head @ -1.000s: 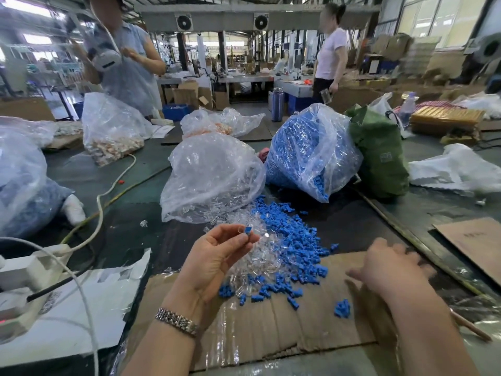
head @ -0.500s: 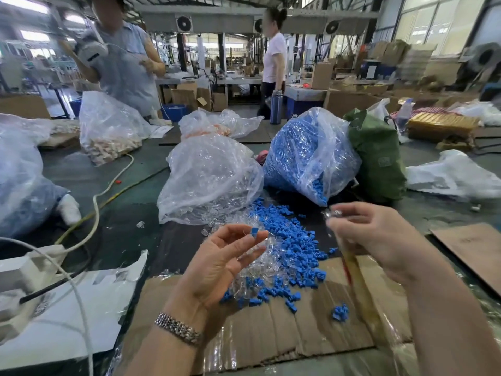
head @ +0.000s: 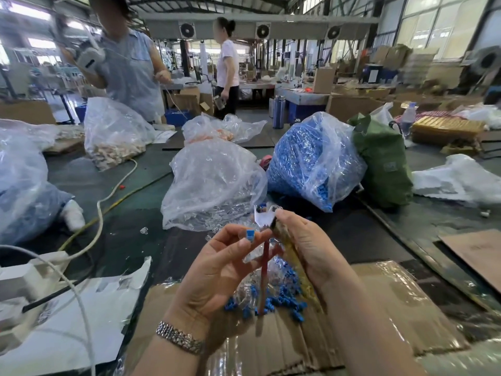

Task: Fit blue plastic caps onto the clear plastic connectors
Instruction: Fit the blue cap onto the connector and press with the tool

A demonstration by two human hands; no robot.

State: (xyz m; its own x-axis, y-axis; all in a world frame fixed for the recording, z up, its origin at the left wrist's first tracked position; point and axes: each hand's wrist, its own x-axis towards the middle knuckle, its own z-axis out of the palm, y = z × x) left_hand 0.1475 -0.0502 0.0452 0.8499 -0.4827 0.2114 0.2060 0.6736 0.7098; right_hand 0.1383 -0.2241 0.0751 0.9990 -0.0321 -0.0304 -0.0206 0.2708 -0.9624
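Behind raised hands: clear bag [head: 214, 185], blue-cap bag [head: 311, 158].

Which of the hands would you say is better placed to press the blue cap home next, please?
Probably the left hand: it pinches the blue cap at its fingertips, beside the tool. The right hand grips that tool's handles, so it seems best kept steady. Whether a clear connector sits in the tool is unclear.

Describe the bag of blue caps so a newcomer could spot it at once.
Start at the dark green worktable and look past the two hands to the far middle. Three bags stand in a row there; the bag of blue caps is the middle one. It alone is clear plastic packed with blue pieces.
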